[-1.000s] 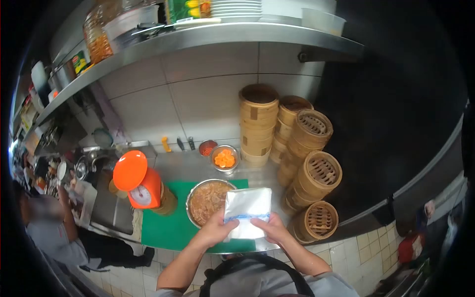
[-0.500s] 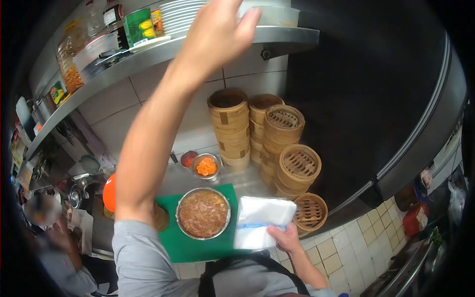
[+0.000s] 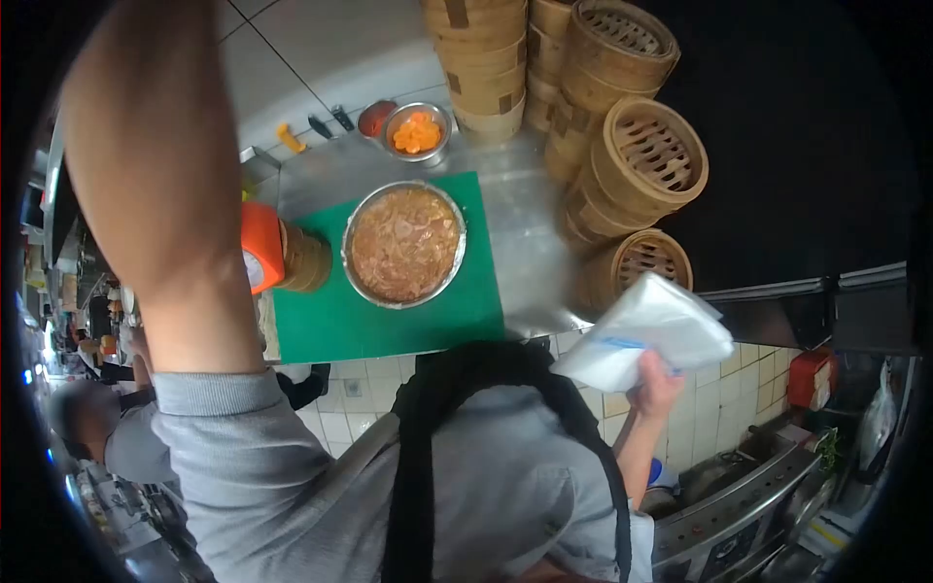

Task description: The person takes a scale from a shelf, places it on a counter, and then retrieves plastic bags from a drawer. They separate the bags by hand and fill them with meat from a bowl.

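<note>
My right hand point(image 3: 657, 385) is closed on a folded white plastic sheet or bag point(image 3: 661, 330), held out beyond the counter's front edge. My left arm stretches up past the top edge, so the left hand is out of the picture. On a green board point(image 3: 481, 321) stands a round metal bowl point(image 3: 403, 243) filled with a pinkish-brown meat mix. An orange item point(image 3: 259, 243) with a round dial is beside a small bamboo steamer point(image 3: 304, 257) at the board's left. Behind the board, a metal bowl point(image 3: 416, 134) holds orange slices, next to a small red-filled bowl point(image 3: 376, 119).
Tall stacks of bamboo steamers point(image 3: 486, 78) stand along the back, and more point(image 3: 656, 151) line the right of the metal counter point(image 3: 535, 233). Another person point(image 3: 136, 437) is at the far left. Metal kitchen equipment point(image 3: 739, 515) lies at the lower right.
The view has tilted down and turned, and the upper shelf has left it. My left hand has gone out of view. My right hand has carried the plastic rightward, off the board's edge.
</note>
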The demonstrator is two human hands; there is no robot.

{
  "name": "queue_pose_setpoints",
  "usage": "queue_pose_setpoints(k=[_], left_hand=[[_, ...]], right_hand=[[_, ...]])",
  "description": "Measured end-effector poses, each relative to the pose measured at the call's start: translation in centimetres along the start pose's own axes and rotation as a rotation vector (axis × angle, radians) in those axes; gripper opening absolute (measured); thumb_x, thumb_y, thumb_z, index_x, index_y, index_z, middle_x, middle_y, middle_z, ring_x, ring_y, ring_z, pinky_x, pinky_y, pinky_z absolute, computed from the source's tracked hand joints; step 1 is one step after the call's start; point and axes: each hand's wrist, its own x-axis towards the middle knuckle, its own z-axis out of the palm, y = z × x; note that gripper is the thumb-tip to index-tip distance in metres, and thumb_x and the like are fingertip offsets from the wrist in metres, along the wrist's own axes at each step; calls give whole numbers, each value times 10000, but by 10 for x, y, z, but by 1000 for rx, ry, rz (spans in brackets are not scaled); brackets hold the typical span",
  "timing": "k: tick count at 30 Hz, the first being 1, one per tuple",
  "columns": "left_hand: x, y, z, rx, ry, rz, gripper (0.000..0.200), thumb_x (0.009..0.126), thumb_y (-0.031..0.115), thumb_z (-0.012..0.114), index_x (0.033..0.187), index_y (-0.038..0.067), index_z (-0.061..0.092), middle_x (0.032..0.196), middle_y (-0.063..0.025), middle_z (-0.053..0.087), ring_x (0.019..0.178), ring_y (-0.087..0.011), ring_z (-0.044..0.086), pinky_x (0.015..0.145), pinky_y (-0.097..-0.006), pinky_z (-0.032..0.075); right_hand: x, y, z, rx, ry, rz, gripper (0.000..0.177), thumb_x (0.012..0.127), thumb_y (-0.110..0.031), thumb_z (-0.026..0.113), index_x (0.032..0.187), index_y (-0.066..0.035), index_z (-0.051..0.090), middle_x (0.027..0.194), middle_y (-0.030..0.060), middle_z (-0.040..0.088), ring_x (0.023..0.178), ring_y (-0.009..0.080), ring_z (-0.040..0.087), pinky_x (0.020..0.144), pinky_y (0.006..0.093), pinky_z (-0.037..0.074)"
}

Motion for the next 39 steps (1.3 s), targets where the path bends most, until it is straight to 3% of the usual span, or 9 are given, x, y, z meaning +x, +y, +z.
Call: queue_pose_setpoints(k=[3, 7, 12, 13, 15, 17, 25, 30, 39], left_hand=[[-85, 59, 0, -205, -95, 82, 293, 879, 30, 674, 1156, -65, 662, 1041, -202, 725, 964, -275, 716, 844, -376, 571], [-158, 73, -9, -369, -43, -78, 267, 890, 2, 693, 1143, -78, 659, 1024, -181, 730, 937, -244, 721, 831, -348, 574], [-192, 98, 38, -591, 520, -801, 238, 904, -34, 717, 1126, -94, 655, 1002, -156, 736, 903, -206, 728, 815, -314, 577], [-196, 106, 56, -686, 554, -1000, 217, 888, -44, 717, 1100, -60, 675, 984, -137, 745, 894, -190, 729, 778, -298, 574], [-193, 146, 92, -556, 539, -1077, 231, 889, 6, 724, 1119, 7, 703, 979, -119, 750, 850, -235, 729, 782, -345, 565], [-197, 147, 103, -625, 334, -850, 203, 922, 60, 714, 1120, 14, 701, 997, -124, 744, 943, -253, 714, 868, -350, 543], [-216, 148, 130, -779, 201, -846, 170, 906, 131, 707, 1060, 59, 713, 1002, -111, 734, 959, -319, 701, 970, -431, 539], [-247, 170, 167, -802, -53, -718, 158, 931, 149, 637, 1062, 71, 679, 978, -136, 732, 996, -348, 691, 1018, -443, 526], [-283, 188, 252, -920, -482, -488, 147, 839, 120, 610, 954, 79, 690, 848, -148, 704, 873, -371, 700, 713, -503, 561]], right_hand=[[4, -10, 5, 17, 5, -96, 624, 833, -48, 773, 1377, 59, 486, 1227, 180, 632, 1071, 275, 648, 949, 399, 539], [18, -25, 18, -27, -120, -207, 578, 883, -39, 654, 1412, 67, 447, 1295, 191, 593, 1111, 274, 637, 955, 415, 542], [32, -38, 42, -5, -137, -358, 542, 918, -46, 594, 1420, 68, 425, 1258, 204, 596, 1072, 275, 648, 921, 408, 558], [34, -34, 39, 23, -153, -328, 541, 924, -47, 586, 1426, 67, 418, 1252, 209, 593, 1057, 275, 650, 903, 401, 562], [30, -24, 49, 68, -129, -282, 536, 930, -50, 578, 1428, 63, 414, 1244, 211, 591, 1036, 274, 655, 875, 393, 567], [24, -22, 72, 67, -69, -261, 527, 932, -57, 577, 1422, 58, 422, 1242, 207, 592, 1023, 272, 659, 857, 392, 569], [21, 9, 62, 111, -134, -144, 484, 961, -96, 541, 1414, 35, 433, 1213, 192, 603, 1045, 277, 647, 884, 430, 556], [30, 3, 62, 168, -214, -133, 449, 967, -94, 531, 1393, 28, 458, 1205, 177, 615, 1040, 273, 650, 890, 421, 552], [34, 11, 109, -13, -82, 6, 346, 944, -67, 661, 1276, 16, 605, 1161, 122, 685, 1018, 197, 672, 860, 336, 559]])
